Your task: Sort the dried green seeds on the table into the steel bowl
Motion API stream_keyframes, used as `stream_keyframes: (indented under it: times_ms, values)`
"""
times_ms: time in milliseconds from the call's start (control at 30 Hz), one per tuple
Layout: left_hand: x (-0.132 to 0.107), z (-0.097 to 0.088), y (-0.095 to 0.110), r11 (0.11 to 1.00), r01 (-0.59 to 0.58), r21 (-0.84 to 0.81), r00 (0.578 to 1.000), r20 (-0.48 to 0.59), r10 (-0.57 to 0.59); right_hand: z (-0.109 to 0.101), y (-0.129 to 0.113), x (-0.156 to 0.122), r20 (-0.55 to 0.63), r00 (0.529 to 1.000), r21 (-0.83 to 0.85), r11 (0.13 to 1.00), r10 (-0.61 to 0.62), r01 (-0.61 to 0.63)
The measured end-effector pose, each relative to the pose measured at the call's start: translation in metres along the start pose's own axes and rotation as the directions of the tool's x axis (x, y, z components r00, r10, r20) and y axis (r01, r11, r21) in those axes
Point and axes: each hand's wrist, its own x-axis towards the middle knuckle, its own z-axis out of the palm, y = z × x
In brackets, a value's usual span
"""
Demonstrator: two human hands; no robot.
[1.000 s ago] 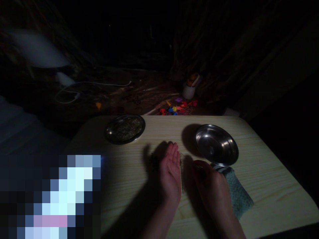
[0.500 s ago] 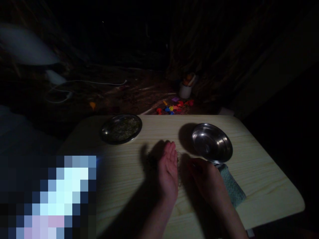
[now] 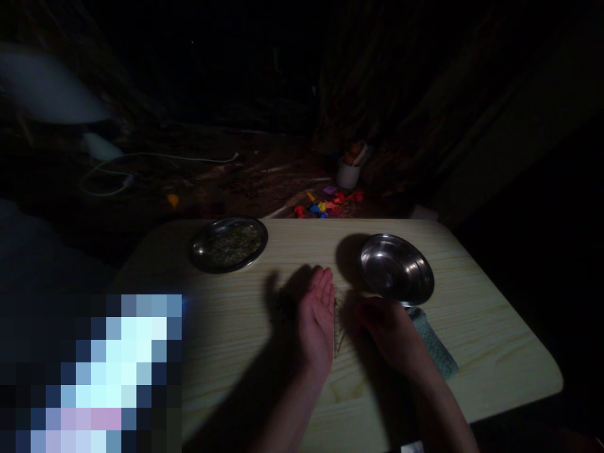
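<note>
Head view: the left hand [image 3: 317, 321] stands on edge on the tabletop [image 3: 491, 340], fingers straight, grip spread. A thin pale strip [image 3: 338, 333] lies just beside its palm, between it and the right hand [image 3: 387, 330], whose grip is too shadowed to tell. A steel bowl [image 3: 397, 269] sits just beyond the right hand.

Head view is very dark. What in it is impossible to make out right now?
Head view only:
- What sits between the left hand and right hand: a thin pale sliver shows and shadow hides the rest.
- The right hand's grip: turned away, in shadow.
- Contents of the plate: greenish, too dim to identify.
- Lower left corner: a pixelated patch covers everything.
- The room beyond the table: nearly black.
</note>
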Motion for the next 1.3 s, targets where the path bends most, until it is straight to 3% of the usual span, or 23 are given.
stream_keyframes:
  times_ms: [533,733,1000,1300]
  values:
    - [-0.011,0.014,0.007,1.000,0.011,0.023,1.000,0.009,-0.012,0.000,0.008,-0.003,0.006,0.999,0.226,0.973,0.042,-0.043]
    - [-0.017,0.023,0.013,1.000,0.008,0.025,1.000,0.030,-0.008,-0.004,-0.009,-0.011,-0.015,0.996,0.378,0.923,0.090,-0.078]
    - [-0.024,0.041,0.015,1.000,0.012,0.029,0.996,0.086,-0.014,-0.022,-0.032,-0.019,-0.030,0.979,0.426,0.889,0.200,-0.168]
    - [-0.017,0.076,-0.002,0.995,0.053,0.085,0.983,0.172,-0.067,-0.057,-0.026,-0.014,-0.069,0.976,0.494,0.857,0.204,-0.144]
